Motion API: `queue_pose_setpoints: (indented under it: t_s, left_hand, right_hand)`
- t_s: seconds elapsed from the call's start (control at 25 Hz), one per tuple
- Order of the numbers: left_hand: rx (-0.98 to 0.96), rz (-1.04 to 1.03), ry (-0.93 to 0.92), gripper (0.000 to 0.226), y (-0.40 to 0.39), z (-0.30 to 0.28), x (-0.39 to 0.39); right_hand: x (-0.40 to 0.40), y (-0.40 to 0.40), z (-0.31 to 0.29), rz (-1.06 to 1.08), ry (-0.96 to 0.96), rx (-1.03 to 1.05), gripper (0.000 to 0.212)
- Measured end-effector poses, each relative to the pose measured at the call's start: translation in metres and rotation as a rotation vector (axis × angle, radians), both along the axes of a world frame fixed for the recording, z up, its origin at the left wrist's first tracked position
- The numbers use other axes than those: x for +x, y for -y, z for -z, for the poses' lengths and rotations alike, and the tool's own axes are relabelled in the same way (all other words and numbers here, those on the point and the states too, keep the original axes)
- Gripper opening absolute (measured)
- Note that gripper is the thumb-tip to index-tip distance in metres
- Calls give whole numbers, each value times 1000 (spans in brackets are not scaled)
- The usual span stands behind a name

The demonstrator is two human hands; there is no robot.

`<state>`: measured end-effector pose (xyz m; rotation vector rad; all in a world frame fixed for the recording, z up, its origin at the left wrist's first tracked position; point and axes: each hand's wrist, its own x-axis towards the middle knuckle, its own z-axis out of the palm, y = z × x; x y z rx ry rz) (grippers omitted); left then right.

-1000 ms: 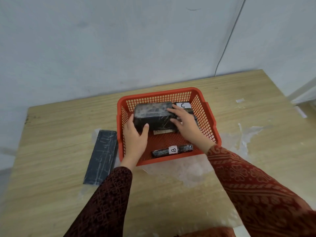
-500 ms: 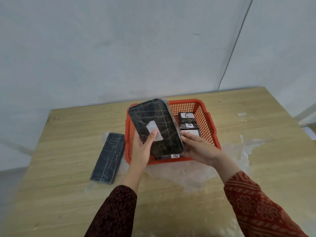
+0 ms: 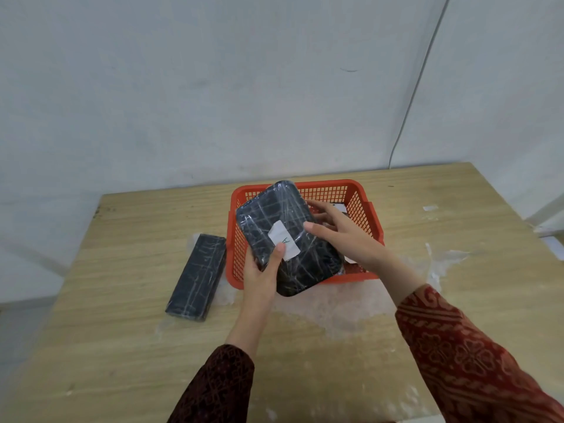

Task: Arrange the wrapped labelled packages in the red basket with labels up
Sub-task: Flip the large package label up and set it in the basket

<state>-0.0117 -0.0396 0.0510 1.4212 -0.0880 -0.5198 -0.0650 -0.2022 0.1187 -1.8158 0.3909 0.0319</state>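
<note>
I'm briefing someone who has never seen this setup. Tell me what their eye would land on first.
First, the large wrapped package, tilted over the red basket at centre, its white label facing the camera. The left hand grips its lower left edge and the right hand steadies its right side. Next, a long dark wrapped package lies on the wooden table, left of the basket.

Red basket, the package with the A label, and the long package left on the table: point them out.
red basket (image 3: 363, 221): head view, right mesh wall.
package with the A label (image 3: 276, 215): head view, upper wrapped face.
long package (image 3: 197, 277): head view, middle of top face.
</note>
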Motion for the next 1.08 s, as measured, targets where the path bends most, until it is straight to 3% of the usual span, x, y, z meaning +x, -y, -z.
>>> queue_pose_setpoints:
  t_s: [0.16, 0.28, 0.32, 0.44, 0.56, 0.68, 0.8, 0.92, 1.0, 1.08]
  left_hand:
    - [65, 37, 53, 94, 3, -4, -8]
    - [101, 107, 82, 98, 2, -8, -8]
    - [108, 127, 76, 89, 1, -7, -6]
    - [86, 160, 28, 31, 0, -7, -4]
    - [50, 78, -29, 23, 0, -4, 6]
    - [-71, 13, -152, 51, 1, -3, 13]
    - [-117, -39, -162, 57, 5, -9, 20]
    - [-85, -131, -151, 77, 4, -13, 43]
    - [-37, -84, -123, 91, 3, -11, 59]
    - [7, -6, -110, 90, 0, -11, 69]
  right_hand:
    - [16, 7, -12, -27, 17, -126, 69]
    - [24, 15, -17, 19, 21, -219, 64]
    - [25, 18, -17, 0, 10, -231, 56]
    - [25, 21, -14, -2, -18, -198, 44]
    - [23, 24, -5, 183, 89, -1, 23]
    - [19, 19, 7, 462, 185, 321, 17]
    - [11, 3, 21, 558, 208, 484, 27]
    - [-3, -12, 40, 536, 163, 497, 28]
    - [-13, -17, 48, 510, 119, 457, 35]
    - [-18, -15, 52, 479, 101, 451, 43]
